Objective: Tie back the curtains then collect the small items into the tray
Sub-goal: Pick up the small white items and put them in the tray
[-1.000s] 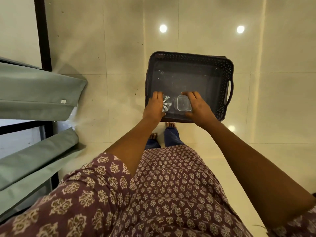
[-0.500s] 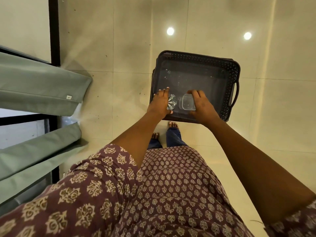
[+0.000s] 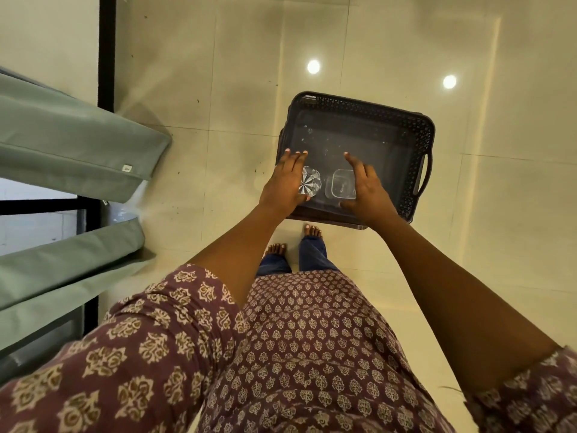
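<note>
Fingers (image 3: 354, 164) now spread (both hands), crystal (image 3: 310, 184) and clear box (image 3: 343, 184) over tray (image 3: 418, 157)

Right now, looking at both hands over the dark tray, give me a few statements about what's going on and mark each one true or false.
1. The left hand is at a faceted clear glass piece. True.
2. The right hand is at a red metal tin. False: it is at a small clear plastic container.
3. Both hands are over the near part of the dark tray. True.
4. The tray stands on a wooden table. False: it is on the pale tiled floor.
5. Green curtains hang at the left of the view. True.
6. The person wears shoes. False: the bare toes show below the tray.
</note>
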